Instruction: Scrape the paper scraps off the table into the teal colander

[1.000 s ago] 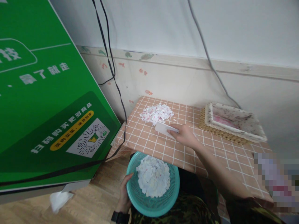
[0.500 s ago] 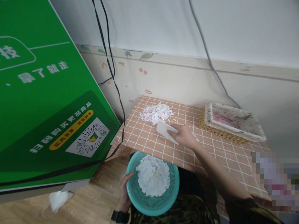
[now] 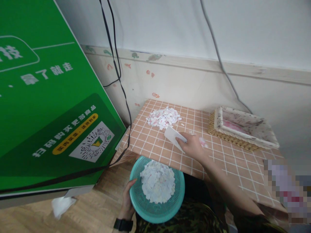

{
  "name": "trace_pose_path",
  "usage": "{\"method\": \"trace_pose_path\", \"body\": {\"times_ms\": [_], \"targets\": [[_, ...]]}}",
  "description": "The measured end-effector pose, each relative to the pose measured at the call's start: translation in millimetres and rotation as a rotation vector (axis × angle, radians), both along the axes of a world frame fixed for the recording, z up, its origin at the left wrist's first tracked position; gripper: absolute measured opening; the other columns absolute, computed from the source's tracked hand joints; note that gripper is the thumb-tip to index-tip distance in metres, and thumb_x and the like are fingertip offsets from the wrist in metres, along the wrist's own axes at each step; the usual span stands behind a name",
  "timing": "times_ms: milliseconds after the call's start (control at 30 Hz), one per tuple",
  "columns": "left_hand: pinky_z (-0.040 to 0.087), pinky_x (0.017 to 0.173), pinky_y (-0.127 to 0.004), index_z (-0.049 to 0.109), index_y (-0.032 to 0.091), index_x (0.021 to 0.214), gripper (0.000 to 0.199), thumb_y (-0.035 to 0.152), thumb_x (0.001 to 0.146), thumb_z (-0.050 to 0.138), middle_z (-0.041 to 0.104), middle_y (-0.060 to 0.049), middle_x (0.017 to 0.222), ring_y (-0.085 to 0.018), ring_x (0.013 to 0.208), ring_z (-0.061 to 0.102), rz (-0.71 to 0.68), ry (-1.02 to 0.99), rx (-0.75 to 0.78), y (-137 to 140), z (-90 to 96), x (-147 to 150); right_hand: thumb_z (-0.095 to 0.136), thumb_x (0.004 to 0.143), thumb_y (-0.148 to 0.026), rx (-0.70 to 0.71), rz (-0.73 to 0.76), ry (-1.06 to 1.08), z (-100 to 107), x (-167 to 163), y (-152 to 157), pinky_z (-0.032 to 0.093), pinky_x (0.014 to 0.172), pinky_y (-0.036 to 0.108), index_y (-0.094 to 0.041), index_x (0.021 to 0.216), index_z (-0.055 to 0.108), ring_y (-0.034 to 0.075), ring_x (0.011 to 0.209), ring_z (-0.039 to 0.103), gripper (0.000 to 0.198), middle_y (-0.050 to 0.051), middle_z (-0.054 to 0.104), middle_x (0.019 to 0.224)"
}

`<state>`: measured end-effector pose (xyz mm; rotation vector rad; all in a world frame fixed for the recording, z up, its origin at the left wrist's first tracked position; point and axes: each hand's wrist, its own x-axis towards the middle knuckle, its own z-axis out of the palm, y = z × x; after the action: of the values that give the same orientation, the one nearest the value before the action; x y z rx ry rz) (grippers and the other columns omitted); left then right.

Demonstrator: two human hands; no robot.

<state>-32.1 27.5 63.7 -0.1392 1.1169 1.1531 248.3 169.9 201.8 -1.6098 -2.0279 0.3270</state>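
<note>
My left hand (image 3: 128,196) grips the rim of a round teal plastic basket (image 3: 157,216) below the table's front edge. A heap of small white paper scraps (image 3: 158,182) fills the middle of that basket. Over the table my right hand (image 3: 190,144) is closed on a flat white scraper-like card (image 3: 174,137), held at a slant. Just beyond the card's far corner lies a loose pile of white and pinkish paper pieces (image 3: 163,117). A few stray pinkish scraps (image 3: 203,142) lie to the right of my right hand.
A checked brown cloth covers the table (image 3: 228,158). On its right stands a wicker basket (image 3: 233,142) with a patterned lining. A green cabinet (image 3: 48,113) rises at the left, with black cables (image 3: 125,94) hanging beside it. A white bag-like thing (image 3: 62,207) lies on the wooden floor.
Hardly anything differs. My right hand and the white card have shifted slightly right in the picture, along with the background. The teal basket sits slightly further left.
</note>
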Motion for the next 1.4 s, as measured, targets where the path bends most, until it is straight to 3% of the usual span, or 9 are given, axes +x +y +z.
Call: {"method": "trace_pose_path", "body": {"times_ms": [133,333,533,767,933,1100,1300,1400], "targets": [[0.053,0.064,-0.033,0.072,0.012,0.071,0.011,0.019,0.065,0.067,0.073,-0.007,0.066,-0.021,0.06,0.067,0.014,0.04,-0.013,3.3,7.3,-7.8,0.045,0.085,-0.028,0.022,-0.025,-0.007,-10.2,-11.3,0.6,0.041,0.059,0.027,-0.019,0.105,0.065,0.018,0.065,0.062,0.03,0.006,0.071,0.082],[0.053,0.064,-0.035,0.072,0.012,0.074,0.013,0.021,0.066,0.066,0.073,-0.006,0.067,-0.022,0.059,0.067,0.002,0.047,-0.03,6.0,15.4,-14.0,0.042,0.088,-0.026,-0.007,0.095,-0.071,-1.9,-25.6,2.8,0.04,0.058,0.026,-0.022,0.103,0.065,0.017,0.062,0.062,0.028,0.004,0.07,0.075],[0.052,0.067,-0.035,0.072,0.011,0.076,0.016,0.023,0.068,0.066,0.074,-0.007,0.07,-0.023,0.063,0.067,-0.019,0.011,0.021,5.7,18.5,-14.4,0.041,0.088,-0.027,0.057,0.036,-0.04,-5.3,-27.1,-3.3,0.044,0.062,0.027,-0.019,0.109,0.063,0.018,0.067,0.064,0.031,0.007,0.071,0.082],[0.052,0.069,-0.036,0.072,0.01,0.078,0.017,0.022,0.069,0.065,0.074,-0.008,0.072,-0.023,0.065,0.068,-0.016,0.012,0.016,5.0,19.6,-15.0,0.041,0.089,-0.027,0.135,-0.018,-0.14,-8.6,-19.1,-8.4,0.04,0.055,0.026,-0.017,0.109,0.063,0.017,0.058,0.062,0.032,0.006,0.07,0.073],[0.053,0.068,-0.035,0.073,0.01,0.077,0.016,0.021,0.067,0.066,0.074,-0.008,0.07,-0.023,0.063,0.068,-0.012,0.008,0.007,4.6,18.1,-14.8,0.042,0.087,-0.022,0.154,0.038,-0.104,-11.1,-26.4,-18.2,0.044,0.062,0.026,-0.019,0.114,0.061,0.017,0.066,0.064,0.033,0.006,0.071,0.083],[0.053,0.069,-0.038,0.072,0.011,0.077,0.017,0.022,0.066,0.066,0.074,-0.008,0.071,-0.025,0.064,0.068,-0.02,0.01,-0.009,4.4,18.0,-14.2,0.042,0.083,-0.014,0.09,0.127,-0.2,-9.9,-55.0,-18.5,0.046,0.07,0.029,-0.02,0.126,0.052,0.02,0.086,0.064,0.044,0.01,0.063,0.115],[0.052,0.073,-0.041,0.071,0.011,0.077,0.017,0.022,0.065,0.067,0.074,-0.008,0.072,-0.027,0.069,0.068,-0.014,0.02,-0.01,3.9,18.4,-15.8,0.044,0.084,-0.017,-0.018,0.047,-0.196,-13.5,-46.8,-9.9,0.045,0.062,0.026,-0.025,0.121,0.058,0.019,0.069,0.065,0.04,0.007,0.071,0.081],[0.053,0.07,-0.04,0.071,0.012,0.076,0.016,0.022,0.065,0.066,0.074,-0.007,0.07,-0.025,0.065,0.068,-0.005,0.043,-0.023,4.2,19.2,-15.9,0.042,0.087,-0.02,-0.015,0.064,-0.091,-16.6,-36.7,-15.0,0.045,0.062,0.025,-0.024,0.119,0.059,0.018,0.068,0.065,0.037,0.005,0.071,0.08]]}}
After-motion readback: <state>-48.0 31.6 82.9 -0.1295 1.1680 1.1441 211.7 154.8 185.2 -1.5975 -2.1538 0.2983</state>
